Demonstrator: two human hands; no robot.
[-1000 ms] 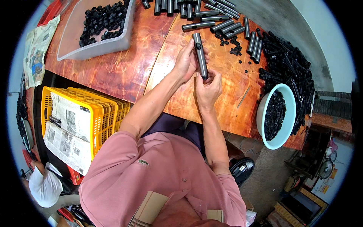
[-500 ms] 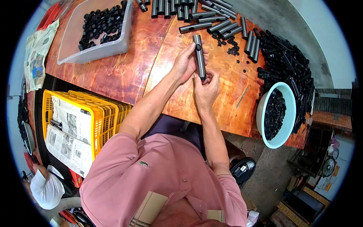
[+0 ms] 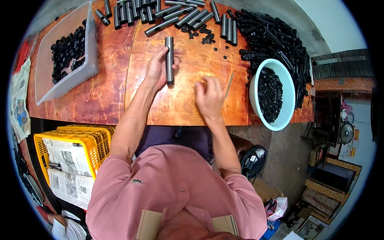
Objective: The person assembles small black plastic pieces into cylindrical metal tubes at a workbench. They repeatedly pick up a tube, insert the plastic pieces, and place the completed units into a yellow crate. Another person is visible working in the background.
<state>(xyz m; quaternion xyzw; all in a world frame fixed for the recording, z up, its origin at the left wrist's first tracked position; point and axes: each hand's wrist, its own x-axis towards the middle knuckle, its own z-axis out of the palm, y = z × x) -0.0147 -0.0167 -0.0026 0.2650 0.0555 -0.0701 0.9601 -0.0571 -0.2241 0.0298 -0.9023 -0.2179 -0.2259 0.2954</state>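
My left hand (image 3: 157, 69) is wrapped around a steel tube (image 3: 169, 60), thumb on one side and fingertips on the other. The tube points away from me over the wooden table (image 3: 150, 105), and a black end piece (image 3: 170, 83) sits at its near end. My right hand (image 3: 211, 98) is apart from the tube, to its right above the tabletop. Its fingers are loosely bent with the thumb apart, and nothing shows between them. Close to it lies a thin metal rod (image 3: 229, 85).
Steel tubes (image 3: 162, 26) and small black plugs (image 3: 208, 39) lie at the back. A clear bin (image 3: 93, 60) of black caps stands left. On the right, a pale blue basin (image 3: 289, 112) of black parts adjoins a black heap (image 3: 276, 38). Yellow crates (image 3: 94, 158) stand lower left.
My right hand has come off the tube's near end and moved to the right. The tube has turned, so its dark side opening no longer shows. The whole view has shifted.
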